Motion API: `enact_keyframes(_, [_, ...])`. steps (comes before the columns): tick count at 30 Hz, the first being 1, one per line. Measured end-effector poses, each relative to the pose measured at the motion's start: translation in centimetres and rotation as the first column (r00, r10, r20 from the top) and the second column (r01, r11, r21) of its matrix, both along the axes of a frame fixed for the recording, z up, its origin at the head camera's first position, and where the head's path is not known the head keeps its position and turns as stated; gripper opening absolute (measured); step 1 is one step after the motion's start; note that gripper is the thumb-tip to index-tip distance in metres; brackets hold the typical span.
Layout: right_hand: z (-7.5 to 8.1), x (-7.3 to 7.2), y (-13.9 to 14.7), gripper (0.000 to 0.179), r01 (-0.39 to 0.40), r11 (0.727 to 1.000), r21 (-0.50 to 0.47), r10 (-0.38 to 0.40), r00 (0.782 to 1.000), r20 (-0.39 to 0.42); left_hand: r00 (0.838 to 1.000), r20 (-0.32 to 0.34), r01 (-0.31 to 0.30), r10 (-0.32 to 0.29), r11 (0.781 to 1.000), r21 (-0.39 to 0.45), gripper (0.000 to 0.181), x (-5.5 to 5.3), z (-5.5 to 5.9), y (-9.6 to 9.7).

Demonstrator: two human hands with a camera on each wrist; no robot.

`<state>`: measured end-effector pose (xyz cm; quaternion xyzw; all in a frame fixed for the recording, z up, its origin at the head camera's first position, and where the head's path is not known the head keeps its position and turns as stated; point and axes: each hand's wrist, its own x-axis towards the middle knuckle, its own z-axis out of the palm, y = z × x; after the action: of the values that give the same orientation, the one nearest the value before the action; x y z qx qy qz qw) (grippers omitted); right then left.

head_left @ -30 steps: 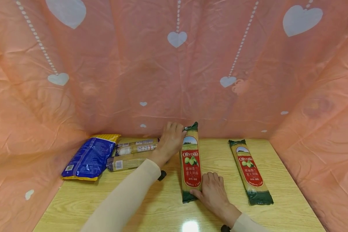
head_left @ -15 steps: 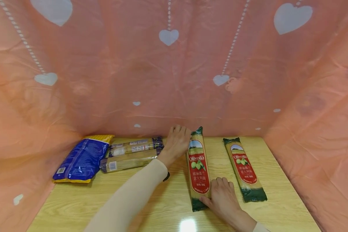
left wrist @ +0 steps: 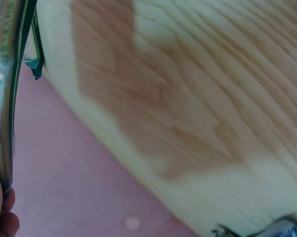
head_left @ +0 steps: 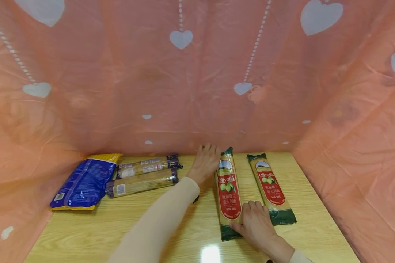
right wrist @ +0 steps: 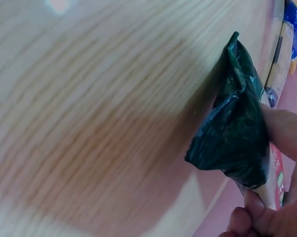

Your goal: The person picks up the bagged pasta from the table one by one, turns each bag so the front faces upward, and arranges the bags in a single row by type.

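Observation:
Both my hands hold a spaghetti packet with a red label and green ends, lengthwise in front of me. At its far end my left hand grips the left edge; the left wrist view shows fingertips curled under it. My right hand pinches the near end, thumb on one face and fingers on the other. The crumpled green end hangs over the wood in the right wrist view. A matching spaghetti packet lies just to the right, slightly slanted.
On the left of the wooden table lie a blue and yellow bag and several long pasta packets with purple ends. A pink curtain with white hearts rises behind the table and along its sides.
Both hands have carried the spaghetti packet rightward, closer to the matching packet and away from the purple-ended ones. The head view has also shifted right.

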<state>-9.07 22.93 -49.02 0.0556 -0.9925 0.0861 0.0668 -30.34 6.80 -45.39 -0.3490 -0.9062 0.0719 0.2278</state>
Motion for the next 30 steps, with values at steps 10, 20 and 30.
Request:
enact_keyframes(10, [0.2, -0.8, 0.0, 0.06, 0.031, 0.999, -0.017, -0.03, 0.996, 0.085, 1.0, 0.017, -0.011, 0.011, 1.0, 0.016, 0.003, -0.4, -0.7, 0.3])
enact_keyframes(20, [0.1, -1.2, 0.5, 0.058, 0.052, 0.998, -0.018, -0.05, 0.995, 0.086, 0.999, 0.045, 0.002, -0.003, 1.0, 0.019, 0.009, -0.8, -1.2, 0.8])
enact_keyframes(30, [-0.4, -1.3, 1.1, 0.054, 0.048, 0.992, 0.114, -0.048, 0.999, -0.002, 0.991, 0.127, 0.03, -0.029, 1.0, -0.002, 0.032, 0.4, -2.3, 1.2])
